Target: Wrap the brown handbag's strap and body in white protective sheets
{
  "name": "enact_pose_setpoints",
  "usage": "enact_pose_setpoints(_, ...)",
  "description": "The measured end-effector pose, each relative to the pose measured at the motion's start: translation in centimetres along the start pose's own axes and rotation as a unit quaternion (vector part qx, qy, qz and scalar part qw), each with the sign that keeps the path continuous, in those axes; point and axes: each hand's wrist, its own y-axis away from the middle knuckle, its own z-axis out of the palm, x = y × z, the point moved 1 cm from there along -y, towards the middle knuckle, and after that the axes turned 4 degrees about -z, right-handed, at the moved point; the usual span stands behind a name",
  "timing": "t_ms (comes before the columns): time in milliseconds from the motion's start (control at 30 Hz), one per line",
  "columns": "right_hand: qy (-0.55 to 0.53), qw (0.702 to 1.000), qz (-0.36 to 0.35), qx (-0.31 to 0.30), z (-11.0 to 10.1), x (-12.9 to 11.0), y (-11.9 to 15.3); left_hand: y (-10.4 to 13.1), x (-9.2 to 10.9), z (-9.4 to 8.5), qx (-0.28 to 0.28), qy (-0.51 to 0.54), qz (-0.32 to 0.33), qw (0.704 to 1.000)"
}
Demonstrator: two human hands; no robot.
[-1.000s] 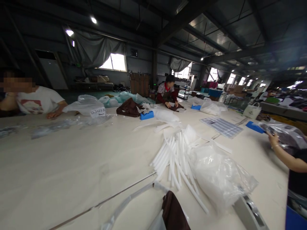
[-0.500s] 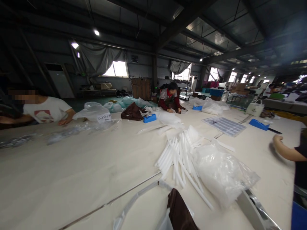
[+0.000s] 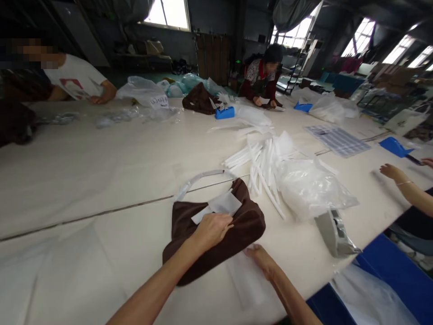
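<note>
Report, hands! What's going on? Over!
Left hand on brown bag. Right hand at translucent sheet, by bag's near edge. White strips beyond bag, seemingly not in the way.

Clear bag (image 3: 137, 89) with handwritten label (image 3: 158, 102); teal bags (image 3: 191, 82) beside; window (image 3: 169, 14) beyond.

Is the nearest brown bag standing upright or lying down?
Lying down: the brown bag lies broad side up on the table, its pale handle looped out beyond, the left hand on top.
</note>
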Motion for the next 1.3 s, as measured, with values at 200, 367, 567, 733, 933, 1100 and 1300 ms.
enact_pose_setpoints(200,-0.047,0.996,0.054,0.06,-0.3,6.8,4.4,1.9,1.7,4.2,-0.048,0.025,-0.003,0.999)
enact_pose_setpoints(367,-0.021,0.995,0.085,0.054,-0.7,7.4,6.8,2.4,-0.1,2.2,0.001,0.064,-0.035,0.997)
enact_pose_setpoints(567,0.064,0.992,0.081,0.074,1.7,6.8,6.3,2.6,-4.6,-2.7,0.135,-0.027,-0.157,0.978)
enact_pose_setpoints(733,0.181,0.976,0.11,-0.056,0.5,7.3,8.0,4.8,-5.2,-2.5,0.081,-0.045,-0.157,0.983)
enact_pose_setpoints(933,0.389,0.875,-0.239,0.161,-2.6,-1.9,8.9,9.0,-3.7,2.6,0.092,-0.022,-0.177,0.98)
enact_pose_setpoints(1100,0.599,0.663,-0.44,0.095,0.1,-8.9,5.4,9.9,-3.2,4.7,0.087,-0.018,-0.193,0.977)
enact_pose_setpoints(1300,0.66,0.656,-0.36,0.063,-0.9,-8.7,2.1,10.1,-3.4,3.8,0.083,-0.012,-0.174,0.981)
